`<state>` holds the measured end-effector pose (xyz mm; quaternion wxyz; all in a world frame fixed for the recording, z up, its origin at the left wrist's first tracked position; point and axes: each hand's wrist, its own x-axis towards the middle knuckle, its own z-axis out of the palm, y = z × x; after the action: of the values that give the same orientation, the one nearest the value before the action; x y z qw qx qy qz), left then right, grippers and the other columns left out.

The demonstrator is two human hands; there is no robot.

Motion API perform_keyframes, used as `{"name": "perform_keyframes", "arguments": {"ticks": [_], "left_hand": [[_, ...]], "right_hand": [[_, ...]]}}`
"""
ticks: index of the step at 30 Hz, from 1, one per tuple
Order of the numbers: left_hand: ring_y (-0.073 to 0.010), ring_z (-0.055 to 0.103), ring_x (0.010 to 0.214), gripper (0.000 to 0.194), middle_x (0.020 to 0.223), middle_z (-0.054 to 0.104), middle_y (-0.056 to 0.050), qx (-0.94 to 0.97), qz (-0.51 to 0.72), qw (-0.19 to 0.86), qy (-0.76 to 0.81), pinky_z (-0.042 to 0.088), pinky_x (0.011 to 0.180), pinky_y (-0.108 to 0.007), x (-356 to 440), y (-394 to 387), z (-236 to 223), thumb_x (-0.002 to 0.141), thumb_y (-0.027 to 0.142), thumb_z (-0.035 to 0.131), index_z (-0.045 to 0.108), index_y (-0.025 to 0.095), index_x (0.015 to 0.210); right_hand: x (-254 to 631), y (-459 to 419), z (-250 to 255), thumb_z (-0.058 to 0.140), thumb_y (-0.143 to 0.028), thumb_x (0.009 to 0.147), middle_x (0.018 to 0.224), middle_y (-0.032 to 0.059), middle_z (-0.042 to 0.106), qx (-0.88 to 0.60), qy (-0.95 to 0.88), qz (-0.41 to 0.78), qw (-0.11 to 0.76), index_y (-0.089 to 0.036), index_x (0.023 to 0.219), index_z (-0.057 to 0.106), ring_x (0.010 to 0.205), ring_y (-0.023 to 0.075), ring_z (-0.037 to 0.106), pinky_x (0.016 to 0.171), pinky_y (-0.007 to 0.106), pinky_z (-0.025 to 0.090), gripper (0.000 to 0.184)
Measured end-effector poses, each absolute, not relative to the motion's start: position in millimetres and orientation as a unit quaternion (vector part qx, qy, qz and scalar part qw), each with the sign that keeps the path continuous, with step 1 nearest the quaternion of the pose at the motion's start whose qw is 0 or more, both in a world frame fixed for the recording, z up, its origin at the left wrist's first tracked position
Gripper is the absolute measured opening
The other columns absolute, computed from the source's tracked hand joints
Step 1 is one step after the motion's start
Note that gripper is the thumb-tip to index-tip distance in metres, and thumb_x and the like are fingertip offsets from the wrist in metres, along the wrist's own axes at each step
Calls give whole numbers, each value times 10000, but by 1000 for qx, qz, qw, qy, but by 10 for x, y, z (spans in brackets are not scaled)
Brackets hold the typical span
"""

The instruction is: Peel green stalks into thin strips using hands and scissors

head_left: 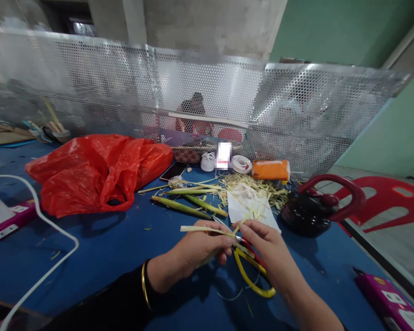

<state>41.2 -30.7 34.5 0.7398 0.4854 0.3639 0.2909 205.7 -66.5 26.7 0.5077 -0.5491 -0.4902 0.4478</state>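
Pinching pale flat plant strips, left hand and right hand sit just before the white paper sheet; yellowish-green dry shreds heap behind it, long green stalks lie left, so probably part-done.

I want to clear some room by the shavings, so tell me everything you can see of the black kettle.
The kettle has a rounded, glossy black body that looks like enamel or metal, a dark red knob on top and a thick dark red handle arching over it. It stands upright on the blue table, right of the shavings, with a red chair beyond it. The right hand is apart from it. No spout can be made out, nor any contents.
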Motion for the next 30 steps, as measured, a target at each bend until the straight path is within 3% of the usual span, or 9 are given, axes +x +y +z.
{"name": "perform_keyframes", "arguments": {"ticks": [3,6,13,19,22,24,27,30], "left_hand": [[-91,527,466,339,587,606,-6,480,254,762,354,432,491,-216,415,-320,304,616,424,760,653,131,750],[-84,511,464,375,571,583,5,473,252,765,358,433,482,-206,424,-334,303,653,484,725,641,128,739],[-82,483,450,141,511,549,32,467,257,749,394,445,470,-199,450,-349,298,654,270,694,615,161,694],[-81,484,464,162,529,547,35,465,258,740,412,462,479,-203,461,-336,285,648,277,713,630,154,712],[-75,480,454,193,532,545,38,469,269,732,414,458,479,-203,469,-338,293,641,299,726,636,146,717],[-79,481,435,197,510,540,39,484,269,725,410,452,471,-209,474,-345,294,634,307,721,638,141,701],[-91,484,406,162,480,535,36,536,247,695,410,429,439,-213,481,-360,272,610,282,697,637,138,654],[-95,463,371,90,433,510,36,610,201,645,415,368,383,-200,484,-378,221,595,218,614,594,150,540]], "right_hand": [[2025,-678,220,732,-440,721,611,-6,614,-511,-423,521,537,-173,645,599,574,131,530,578,243,417,308],[2001,-692,199,757,-439,699,571,-25,570,-509,-405,521,553,-173,624,570,548,108,483,548,220,390,333],[1970,-721,174,735,-405,727,562,-30,523,-521,-411,501,556,-176,605,545,539,95,429,518,214,361,321],[1948,-704,129,689,-420,762,579,-34,510,-544,-423,460,560,-184,636,540,549,105,426,539,232,363,307],[1988,-699,172,608,-462,817,561,-29,482,-596,-478,362,534,-185,606,529,545,119,416,535,250,340,357],[2025,-711,226,586,-439,840,559,-27,472,-623,-524,212,541,-195,586,505,561,135,430,560,267,342,361],[2052,-740,304,630,-317,824,672,-1,568,-574,-631,29,521,-203,681,572,695,179,531,696,308,371,192],[2024,-748,330,647,-207,806,779,12,635,-501,-749,73,428,-221,784,638,790,192,577,768,330,363,28]]}}
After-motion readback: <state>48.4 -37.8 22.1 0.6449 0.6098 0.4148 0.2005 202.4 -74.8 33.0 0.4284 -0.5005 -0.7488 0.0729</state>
